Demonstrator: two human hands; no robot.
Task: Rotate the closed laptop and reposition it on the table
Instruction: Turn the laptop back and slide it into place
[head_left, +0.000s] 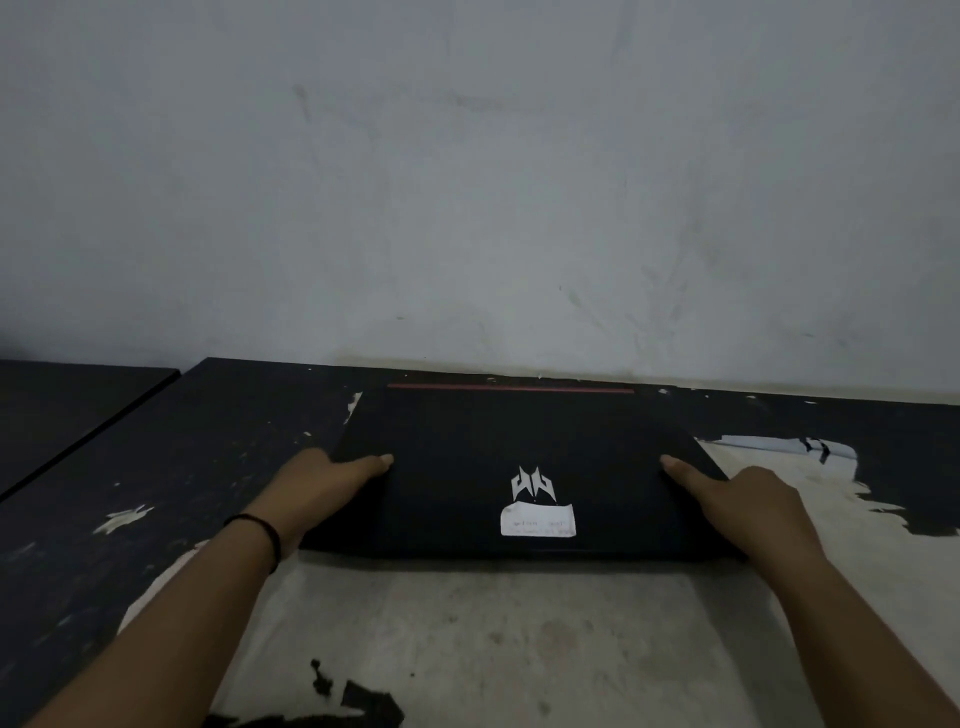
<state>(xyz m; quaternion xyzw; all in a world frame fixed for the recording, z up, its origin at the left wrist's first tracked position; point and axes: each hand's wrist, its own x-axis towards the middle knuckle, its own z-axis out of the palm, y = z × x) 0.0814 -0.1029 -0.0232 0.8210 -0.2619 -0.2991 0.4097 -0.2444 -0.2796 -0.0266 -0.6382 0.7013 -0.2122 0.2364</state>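
A closed black laptop lies flat on the table, its long side parallel to the wall. A red strip runs along its far edge; a silver logo and a white sticker sit near its front edge. My left hand grips the laptop's left side, thumb on the lid and fingers hidden under the edge. A black band circles that wrist. My right hand grips the right side the same way, thumb lying on the lid.
The table is dark with its coating peeled off in large pale patches. A grey-white wall rises right behind the laptop. A second dark tabletop adjoins on the left, separated by a narrow gap.
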